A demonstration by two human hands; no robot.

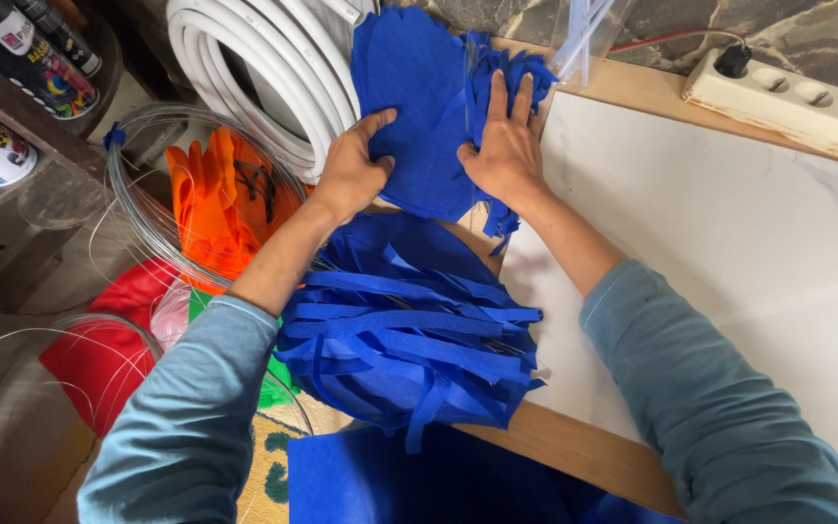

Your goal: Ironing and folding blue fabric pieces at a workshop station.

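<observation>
Nearest lies a flat sheet of blue felt (419, 485), and just beyond it a thick bundle of blue felt cut into long fringed strips (409, 340) overhangs the edge of the white marble-look surface (729, 243). Past that, the left hand (356, 170) grips the left edge of a stack of blue felt cut-outs (419, 107), thumb on top, while the right hand (501, 146) presses flat on the stack with fingers spread. Left sit orange felt pieces (215, 204), wire coils (143, 194) and white ribbed hose (264, 68); far right, a white power strip (788, 102)
</observation>
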